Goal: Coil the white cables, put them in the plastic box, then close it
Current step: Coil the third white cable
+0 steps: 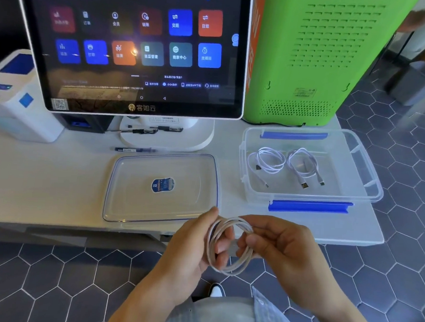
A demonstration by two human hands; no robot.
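A white cable point(224, 268) wound into a coil hangs in front of the table's near edge, held between both hands. My left hand point(196, 249) grips the coil's left side with fingers through the loop. My right hand point(283, 247) pinches its right side. The clear plastic box point(370, 170) with blue latches stands open at the right of the table. Two coiled white cables lie inside it, one point(266, 161) on the left and one point(303, 166) on the right. The clear lid point(129, 200) lies flat on the table left of the box.
A large touchscreen terminal point(138, 46) stands at the back on a white base, with pens point(135, 150) in front of it. A white device point(18, 99) sits at the left and a green cabinet point(312, 57) at the back right. Grey hexagon-tiled floor lies below.
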